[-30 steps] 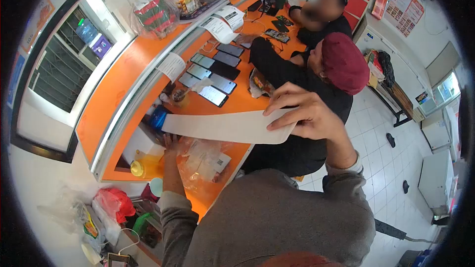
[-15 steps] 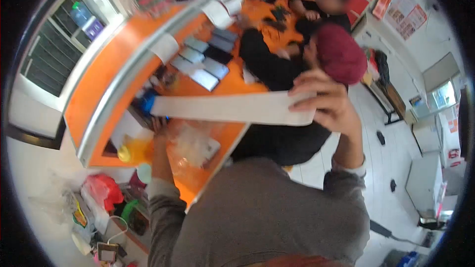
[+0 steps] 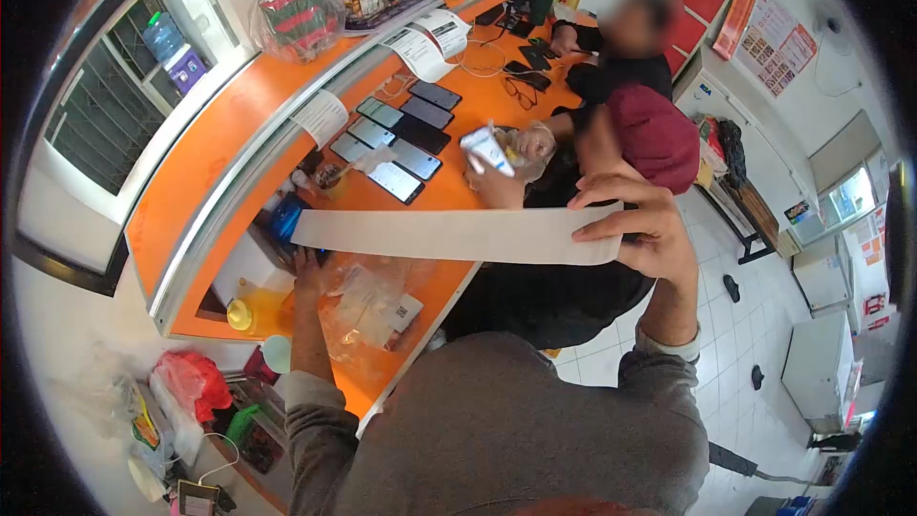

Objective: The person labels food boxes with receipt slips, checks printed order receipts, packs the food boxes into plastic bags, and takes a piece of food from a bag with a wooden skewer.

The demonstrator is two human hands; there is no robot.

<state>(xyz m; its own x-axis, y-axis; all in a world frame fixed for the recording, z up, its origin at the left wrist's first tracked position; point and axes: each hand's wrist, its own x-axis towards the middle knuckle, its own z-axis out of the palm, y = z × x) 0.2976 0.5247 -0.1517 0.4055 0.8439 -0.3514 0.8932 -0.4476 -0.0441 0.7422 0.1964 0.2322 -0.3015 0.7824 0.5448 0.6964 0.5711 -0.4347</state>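
A long white paper strip (image 3: 439, 235) stretches from a small blue device (image 3: 286, 218) on the orange counter (image 3: 458, 199) to the right. Its far end is pinched between the fingers and thumb of my right hand (image 3: 640, 229). My left hand (image 3: 308, 268) is at the lower side of the blue device; its fingers are small and partly hidden there, so their grip cannot be made out. Below the strip lies a clear plastic bag (image 3: 368, 311) with a printed label. Several phones (image 3: 394, 182) lie in rows above the strip.
A co-worker in a maroon head covering (image 3: 659, 139) sits close on the right, holding a white packet (image 3: 487, 151) and a plastic bag. Another person (image 3: 630, 72) sits beyond. A yellow bottle (image 3: 253, 313) stands at left. A glass-edged ledge (image 3: 239, 143) runs along the counter.
The strip's held end and my right hand have moved right, drawing out more of its length. The co-worker's hands now show over the counter with a white packet.
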